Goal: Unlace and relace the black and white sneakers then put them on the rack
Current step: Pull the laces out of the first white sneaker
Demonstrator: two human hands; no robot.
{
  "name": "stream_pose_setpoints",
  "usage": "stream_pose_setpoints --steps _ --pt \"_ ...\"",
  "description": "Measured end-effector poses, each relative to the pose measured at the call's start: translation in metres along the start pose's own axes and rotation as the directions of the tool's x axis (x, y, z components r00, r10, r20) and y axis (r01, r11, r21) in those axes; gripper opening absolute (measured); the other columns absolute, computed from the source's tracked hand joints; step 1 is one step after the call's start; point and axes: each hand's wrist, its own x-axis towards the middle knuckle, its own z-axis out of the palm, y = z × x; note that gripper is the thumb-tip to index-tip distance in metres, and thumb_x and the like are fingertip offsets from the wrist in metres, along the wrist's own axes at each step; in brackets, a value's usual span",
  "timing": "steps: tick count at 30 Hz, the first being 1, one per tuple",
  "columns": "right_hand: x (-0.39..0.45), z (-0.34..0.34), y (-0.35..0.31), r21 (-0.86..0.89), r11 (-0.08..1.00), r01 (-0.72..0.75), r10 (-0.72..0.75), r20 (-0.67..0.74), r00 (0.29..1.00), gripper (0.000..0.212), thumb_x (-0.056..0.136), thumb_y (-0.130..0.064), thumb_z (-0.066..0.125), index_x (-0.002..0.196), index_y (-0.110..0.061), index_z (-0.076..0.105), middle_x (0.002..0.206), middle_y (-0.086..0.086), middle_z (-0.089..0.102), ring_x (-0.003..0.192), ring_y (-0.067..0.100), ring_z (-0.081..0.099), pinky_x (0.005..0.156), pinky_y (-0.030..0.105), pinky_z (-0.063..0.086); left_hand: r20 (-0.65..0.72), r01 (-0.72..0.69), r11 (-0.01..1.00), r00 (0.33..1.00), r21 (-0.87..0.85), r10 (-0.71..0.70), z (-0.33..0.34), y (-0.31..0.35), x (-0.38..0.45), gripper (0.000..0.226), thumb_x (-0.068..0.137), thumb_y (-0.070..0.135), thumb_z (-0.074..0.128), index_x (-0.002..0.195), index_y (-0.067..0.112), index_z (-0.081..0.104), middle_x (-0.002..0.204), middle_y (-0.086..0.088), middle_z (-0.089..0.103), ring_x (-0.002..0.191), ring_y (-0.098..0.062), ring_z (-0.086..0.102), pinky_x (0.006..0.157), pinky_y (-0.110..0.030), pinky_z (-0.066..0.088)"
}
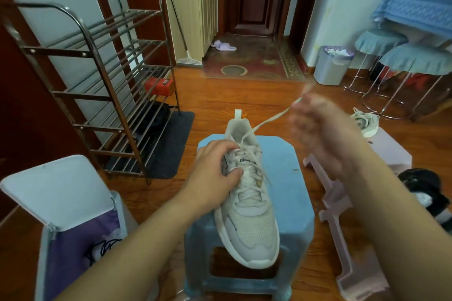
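A white sneaker [249, 217] lies on a blue plastic stool [293, 200], toe toward me. My left hand [215, 168] grips its upper beside the laces, fingers curled over the side. My right hand [318, 129], blurred by motion, holds one end of the white lace [269, 120], which stretches taut from the top eyelets up to the right. A second white sneaker [365, 123] lies on the floor at the right. A black sneaker [423, 188] lies at the right edge, partly hidden by my forearm. The metal shoe rack [107, 95] stands at the left.
A pink stool [342, 215] lies on its side right of the blue one. A white bin [61, 203] with its lid open stands at the lower left. A grey waste bin [332, 66] and covered stools [411, 61] stand at the far right.
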Motion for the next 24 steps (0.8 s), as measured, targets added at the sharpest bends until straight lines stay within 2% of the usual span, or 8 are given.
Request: stream_pose_setpoints --steps 2,4,7,14,16,18,20,24 --pt "-0.009 0.005 0.021 -0.639 0.759 -0.124 0.207 0.056 0.977 0.036 0.098 -0.047 0.057 0.114 -0.016 0.062 0.112 0.007 0.07 0.091 0.02 0.071 0.078 0.04 0.061 0.002 0.016 1.0 1.0 -0.021 -0.016 -0.001 0.002 0.0 0.042 0.09 0.025 0.073 0.121 0.043 0.051 0.121 0.033 0.043 0.124 -0.001 0.036 0.104 -0.02 0.032" --pt "-0.019 0.017 0.036 -0.928 0.372 0.011 0.297 0.13 0.946 0.046 0.087 -0.066 0.061 0.095 -0.021 0.063 0.093 -0.001 0.072 0.082 0.016 0.071 0.074 0.039 0.062 0.003 0.014 1.0 1.0 -0.015 -0.014 -0.002 0.003 0.0 0.042 0.09 0.025 0.073 0.119 0.045 0.049 0.119 0.034 0.043 0.123 0.0 0.035 0.097 -0.012 0.029" --pt "-0.029 0.029 0.041 -0.973 0.136 0.187 0.155 0.208 0.966 0.039 0.089 -0.059 0.063 0.079 -0.022 0.056 0.074 -0.006 0.064 0.069 0.012 0.059 0.057 0.029 0.044 0.005 0.013 1.0 1.0 -0.004 -0.013 -0.004 0.005 0.0 0.042 0.091 0.026 0.073 0.121 0.043 0.049 0.122 0.028 0.044 0.125 -0.001 0.035 0.097 -0.014 0.027" --pt "-0.032 0.04 0.052 -0.894 0.053 0.446 -0.07 0.442 0.894 0.029 0.091 -0.048 0.063 0.078 -0.025 0.051 0.069 -0.008 0.055 0.064 0.006 0.05 0.058 0.032 0.036 0.039 0.026 1.0 0.999 -0.013 -0.025 -0.005 0.006 0.0 0.042 0.093 0.023 0.065 0.133 0.032 0.054 0.132 0.021 0.047 0.13 -0.005 0.034 0.104 -0.021 0.028" --pt "-0.031 0.042 0.05 -0.881 0.176 0.44 -0.071 0.434 0.898 0.025 0.095 -0.038 0.063 0.076 -0.021 0.059 0.066 -0.008 0.057 0.059 0.006 0.048 0.06 0.03 0.036 0.056 0.046 0.997 0.998 -0.059 -0.043 -0.007 0.006 0.0 0.04 0.094 0.018 0.06 0.132 0.031 0.056 0.134 0.02 0.049 0.132 -0.004 0.034 0.105 -0.021 0.027" --pt "-0.03 0.039 0.038 -0.752 0.618 0.227 0.038 0.317 0.948 0.024 0.096 -0.028 0.064 0.076 -0.016 0.069 0.065 -0.002 0.061 0.058 0.011 0.048 0.06 0.027 0.039 0.059 0.062 0.993 0.997 -0.096 -0.057 -0.008 0.005 0.002 0.034 0.099 0.019 0.054 0.131 0.033 0.058 0.133 0.021 0.05 0.132 -0.003 0.034 0.105 -0.022 0.026" --pt "-0.027 0.03 0.021 -0.322 0.946 -0.047 0.147 0.294 0.944 0.024 0.097 -0.015 0.058 0.075 -0.009 0.068 0.058 0.0 0.051 0.054 0.012 0.041 0.055 0.022 0.035 0.052 0.051 0.996 0.998 -0.072 -0.047 -0.008 0.003 0.003 0.028 0.103 0.025 0.052 0.13 0.032 0.06 0.133 0.02 0.051 0.131 -0.003 0.036 0.105 -0.023 0.027" --pt "-0.014 0.005 -0.009 0.581 0.8 -0.152 -0.031 0.293 0.956 0.016 0.097 -0.016 0.05 0.091 -0.01 0.063 0.077 0.0 0.047 0.068 0.011 0.043 0.068 0.022 0.033 0.039 0.034 0.999 0.999 -0.039 -0.033 -0.007 -0.001 0.003 0.02 0.102 0.03 0.056 0.12 0.034 0.062 0.128 0.02 0.053 0.127 -0.006 0.039 0.105 -0.025 0.031"
